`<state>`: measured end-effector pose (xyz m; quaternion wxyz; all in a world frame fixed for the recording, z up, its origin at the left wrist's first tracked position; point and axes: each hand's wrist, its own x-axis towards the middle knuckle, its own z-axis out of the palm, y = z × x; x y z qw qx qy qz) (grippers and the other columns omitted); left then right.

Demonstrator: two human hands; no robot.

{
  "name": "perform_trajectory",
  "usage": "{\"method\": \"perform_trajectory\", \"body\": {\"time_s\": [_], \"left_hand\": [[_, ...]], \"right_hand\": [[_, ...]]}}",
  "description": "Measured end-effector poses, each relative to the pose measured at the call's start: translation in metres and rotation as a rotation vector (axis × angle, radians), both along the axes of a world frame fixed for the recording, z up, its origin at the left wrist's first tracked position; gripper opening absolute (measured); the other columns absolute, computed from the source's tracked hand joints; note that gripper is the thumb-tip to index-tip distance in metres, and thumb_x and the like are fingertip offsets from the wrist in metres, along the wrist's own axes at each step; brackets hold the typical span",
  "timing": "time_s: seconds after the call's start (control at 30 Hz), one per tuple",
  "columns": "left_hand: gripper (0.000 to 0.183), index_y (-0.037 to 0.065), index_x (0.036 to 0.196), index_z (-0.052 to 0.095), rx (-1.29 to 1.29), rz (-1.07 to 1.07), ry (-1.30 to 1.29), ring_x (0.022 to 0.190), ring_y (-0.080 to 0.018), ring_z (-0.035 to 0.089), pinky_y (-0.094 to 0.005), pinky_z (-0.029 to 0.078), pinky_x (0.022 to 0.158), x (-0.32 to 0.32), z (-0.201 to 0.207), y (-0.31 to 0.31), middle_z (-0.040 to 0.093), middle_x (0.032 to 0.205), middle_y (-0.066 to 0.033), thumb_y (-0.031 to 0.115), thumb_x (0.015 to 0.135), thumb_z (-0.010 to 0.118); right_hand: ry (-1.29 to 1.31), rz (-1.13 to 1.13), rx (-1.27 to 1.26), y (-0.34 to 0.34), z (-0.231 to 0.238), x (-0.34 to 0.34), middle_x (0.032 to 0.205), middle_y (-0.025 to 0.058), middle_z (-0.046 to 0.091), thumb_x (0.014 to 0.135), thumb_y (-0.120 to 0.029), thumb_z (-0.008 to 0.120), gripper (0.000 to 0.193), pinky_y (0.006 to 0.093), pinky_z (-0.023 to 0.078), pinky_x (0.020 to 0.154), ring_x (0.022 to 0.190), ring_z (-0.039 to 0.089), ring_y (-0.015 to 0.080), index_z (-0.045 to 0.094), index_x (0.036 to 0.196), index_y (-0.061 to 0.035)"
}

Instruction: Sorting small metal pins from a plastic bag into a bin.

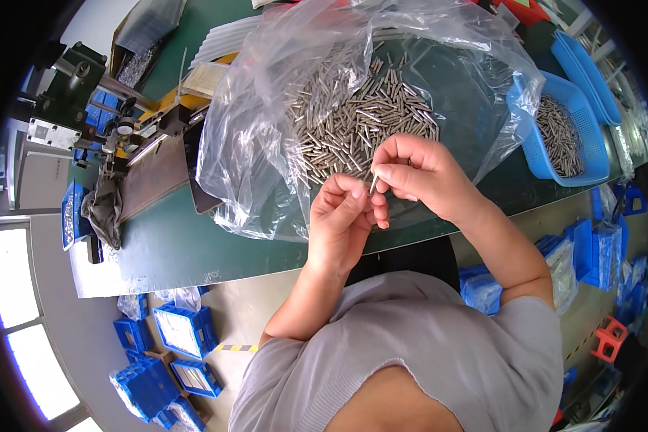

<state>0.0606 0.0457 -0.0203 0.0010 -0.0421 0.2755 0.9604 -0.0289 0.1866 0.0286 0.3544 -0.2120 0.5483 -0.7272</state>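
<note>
Between my two hands is a small metal pin (373, 184), held upright and slightly tilted. My right hand (417, 173) pinches its upper end with thumb and forefinger. Lower down, the thumb and fingers of my left hand (344, 212) close round the pin's other end, partly hiding it. Just beyond my hands, a heap of similar metal pins (367, 119) lies spread on a large clear plastic bag (248, 144). The bag's crumpled film covers part of the heap on its far left side.
A blue plastic basket (594, 147) of metal pins stands at the right on the green table (173, 248). Behind it are stacked blue trays (589, 79). A machine fixture (86, 79) occupies the left end. Blue crates (183, 327) sit on the floor, and a red stool (610, 338) stands lower right.
</note>
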Motion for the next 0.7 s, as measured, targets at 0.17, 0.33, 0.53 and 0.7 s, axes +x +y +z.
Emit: {"method": "perform_trajectory", "body": {"time_s": [0.17, 0.33, 0.53, 0.7], "left_hand": [[0.008, 0.003, 0.089, 0.052, 0.014, 0.010, 0.020, 0.068, -0.0208, 0.062, -0.0322, 0.052, 0.061, 0.000, -0.002, -0.002, 0.063, 0.083, -0.0142, 0.010, 0.091, 0.053], [0.009, 0.003, 0.089, 0.053, -0.001, 0.006, 0.053, 0.068, -0.0211, 0.062, -0.0318, 0.052, 0.061, -0.001, -0.002, -0.003, 0.063, 0.083, -0.0144, 0.011, 0.091, 0.053], [0.006, 0.002, 0.089, 0.055, -0.031, 0.001, -0.021, 0.067, -0.0216, 0.060, -0.0331, 0.051, 0.062, -0.002, 0.002, 0.004, 0.062, 0.081, -0.0146, 0.008, 0.090, 0.054], [0.006, 0.007, 0.087, 0.053, -0.112, 0.026, 0.014, 0.067, -0.0173, 0.051, -0.0292, 0.043, 0.059, 0.003, 0.005, 0.002, 0.056, 0.080, -0.0093, 0.012, 0.089, 0.056]], "right_hand": [[0.226, -0.075, 0.017, -0.002, -0.003, 0.007, 0.073, 0.0016, 0.059, 0.087, -0.003, 0.054, 0.004, 0.0199, 0.045, 0.056, 0.063, 0.055, 0.0058, 0.055, 0.089, -0.0004], [0.476, -0.029, 0.172, 0.001, 0.002, 0.007, 0.073, 0.0036, 0.061, 0.084, 0.001, 0.054, 0.003, 0.0221, 0.048, 0.060, 0.066, 0.058, 0.0065, 0.056, 0.087, 0.0014], [0.377, -0.212, 0.164, 0.014, 0.001, 0.006, 0.070, -0.0027, 0.054, 0.086, -0.005, 0.056, 0.004, 0.0187, 0.040, 0.056, 0.062, 0.049, 0.0029, 0.056, 0.086, -0.0008], [0.553, -0.681, 0.187, 0.063, 0.032, -0.004, 0.072, -0.0047, 0.053, 0.084, -0.007, 0.061, 0.006, 0.0174, 0.038, 0.057, 0.065, 0.046, 0.0016, 0.059, 0.088, -0.0022]]}}
